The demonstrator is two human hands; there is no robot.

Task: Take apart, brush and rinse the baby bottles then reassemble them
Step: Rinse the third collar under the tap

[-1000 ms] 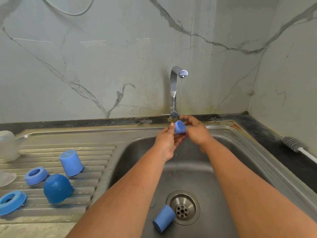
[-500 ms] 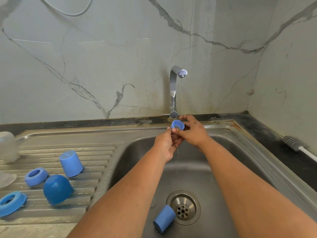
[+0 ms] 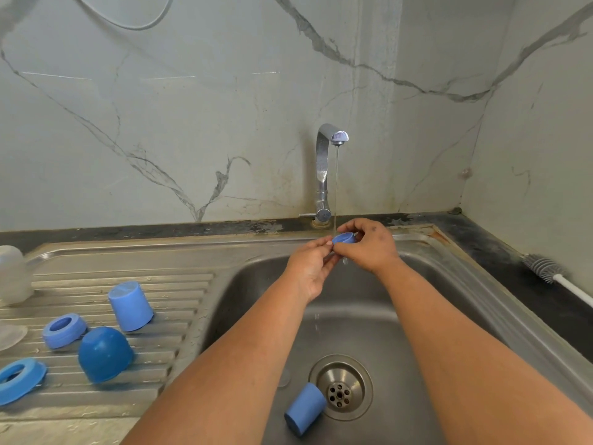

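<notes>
Sink (image 3: 426, 239): blue cap (image 3: 344, 238) btwn both hands, under tap (image 3: 327, 168).

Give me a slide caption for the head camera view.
Both hands hold a small blue cap under the running tap, other blue parts drying on the drainboard.

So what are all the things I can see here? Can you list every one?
small cap: 1, blue, under the water, held by both hands
tap: 1, silver, behind the sink, running
sink: 1, steel
cup in sink: 1, light blue, lying beside the drain
cup on drainboard: 1, light blue, upside down
dome cap: 1, dark blue, drainboard
rings: 2, blue, drainboard
clear bottle: 1, far left
brush: 1, grey with white handle, right counter
left hand, right hand: 2, pinching the small cap
</notes>
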